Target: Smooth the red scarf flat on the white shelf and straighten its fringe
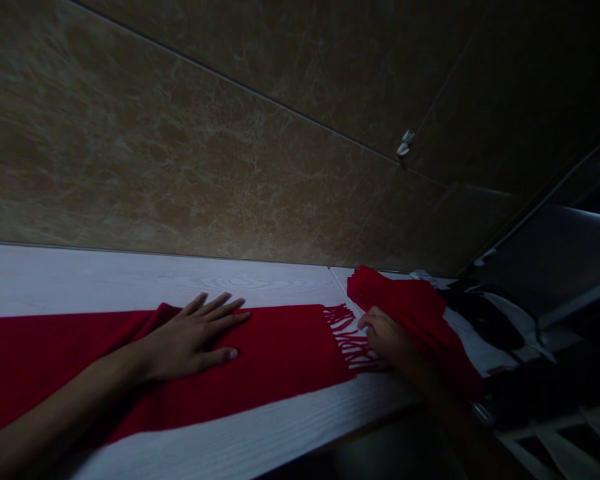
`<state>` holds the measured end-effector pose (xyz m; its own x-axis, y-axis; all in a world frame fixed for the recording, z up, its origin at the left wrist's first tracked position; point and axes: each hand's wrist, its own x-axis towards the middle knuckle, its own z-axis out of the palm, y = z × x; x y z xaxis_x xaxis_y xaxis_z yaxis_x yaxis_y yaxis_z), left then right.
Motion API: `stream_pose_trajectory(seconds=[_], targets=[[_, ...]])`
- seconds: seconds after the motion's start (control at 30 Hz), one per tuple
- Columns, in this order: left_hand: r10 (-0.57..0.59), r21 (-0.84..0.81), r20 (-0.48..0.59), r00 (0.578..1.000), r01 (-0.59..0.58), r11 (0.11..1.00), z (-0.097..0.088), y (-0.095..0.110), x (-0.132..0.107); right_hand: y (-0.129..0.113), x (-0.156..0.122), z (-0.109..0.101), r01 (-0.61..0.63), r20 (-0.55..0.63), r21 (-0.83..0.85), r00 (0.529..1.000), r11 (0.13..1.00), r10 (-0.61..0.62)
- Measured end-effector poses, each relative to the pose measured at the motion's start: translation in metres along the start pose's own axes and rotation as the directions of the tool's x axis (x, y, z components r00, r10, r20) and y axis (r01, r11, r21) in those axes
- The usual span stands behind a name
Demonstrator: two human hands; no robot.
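A red fringed scarf lies stretched along a white wood-grain surface, its tasselled end toward the right. My left hand rests flat on the scarf with the fingers spread. Over the fringe, my right hand is closed, thumb and finger together. Whether a strand is pinched there is too dark to make out. Just beyond the right hand is a bunched red cloth, and the right forearm passes in front of part of it.
A brown marbled tile wall rises behind the surface, with a small white hook on it. Dark items lie at the far right end. A slatted white object stands low at the right. The surface's front edge runs along the bottom.
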<state>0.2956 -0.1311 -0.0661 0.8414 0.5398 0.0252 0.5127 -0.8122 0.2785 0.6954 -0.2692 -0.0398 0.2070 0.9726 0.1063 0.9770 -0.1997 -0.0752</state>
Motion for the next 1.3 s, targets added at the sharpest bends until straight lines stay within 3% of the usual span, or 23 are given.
stream_pose_trajectory(seconds=[0.2,0.33,0.4,0.5,0.57,0.67,0.77,0.9,1.1,1.3], targets=[[-0.028,-0.014,0.006,1.000,0.028,0.999,0.000,0.002,0.000,-0.017,-0.010,0.003,0.277,-0.012,0.218,0.960,0.936,-0.281],[-0.014,-0.012,0.011,1.000,0.014,1.000,0.001,0.001,0.000,-0.005,-0.012,0.003,0.067,-0.035,0.057,0.997,0.996,-0.065],[-0.011,-0.016,0.012,1.000,0.011,1.000,0.000,0.001,-0.001,-0.002,-0.015,0.001,0.042,-0.075,0.049,0.996,0.998,-0.038],[-0.009,-0.033,-0.004,1.000,0.009,0.999,0.000,0.000,0.000,-0.017,-0.029,-0.005,0.261,-0.081,0.216,0.965,0.941,-0.249],[0.009,-0.045,-0.035,0.999,-0.010,0.999,0.002,-0.002,0.000,-0.032,-0.041,-0.009,0.338,-0.048,0.312,0.939,0.888,-0.340],[0.041,-0.047,-0.074,0.996,-0.045,0.998,0.004,-0.005,0.000,-0.046,-0.055,-0.015,0.217,-0.012,0.372,0.973,0.902,-0.229],[0.029,-0.041,-0.052,0.998,-0.031,0.999,0.004,-0.005,0.000,-0.045,-0.062,-0.015,0.106,0.081,0.395,0.986,0.912,-0.149],[-0.006,-0.011,-0.006,1.000,0.006,1.000,0.002,-0.002,0.000,-0.042,-0.062,-0.013,0.147,0.123,0.343,0.972,0.928,-0.199],[0.003,-0.008,-0.004,1.000,-0.003,1.000,0.003,-0.003,-0.001,-0.046,-0.061,-0.013,0.209,0.134,0.131,0.965,0.969,-0.226],[0.004,-0.036,-0.007,1.000,-0.004,0.999,0.003,-0.003,0.000,-0.038,-0.067,-0.010,0.351,0.105,-0.050,0.933,0.935,-0.345]])
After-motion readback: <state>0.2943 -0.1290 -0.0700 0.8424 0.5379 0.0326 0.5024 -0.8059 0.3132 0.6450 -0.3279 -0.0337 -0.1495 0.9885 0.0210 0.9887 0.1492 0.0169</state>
